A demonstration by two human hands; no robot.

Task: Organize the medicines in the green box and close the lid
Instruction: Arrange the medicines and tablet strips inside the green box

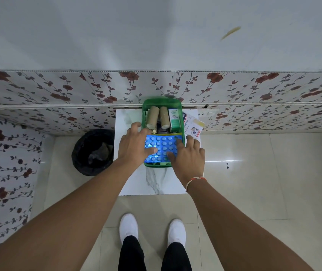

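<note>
A green box [162, 101] stands open on a small white marble-topped table [128, 122], against the flowered wall. In its far half lie two tan rolls [153, 117] and a green-and-white medicine carton [174, 120]. A blue blister sheet of tablets [163, 145] lies flat across the near half. My left hand [132, 145] rests on the sheet's left side, thumb pressing on it. My right hand [187, 155] rests on its right side, fingers spread over the tablets. No lid is in sight.
A white plaster packet with red print [193, 126] lies on the table right of the box. A black-lined bin [93, 151] stands on the floor left of the table. My white shoes [128, 225] stand on the tiled floor below.
</note>
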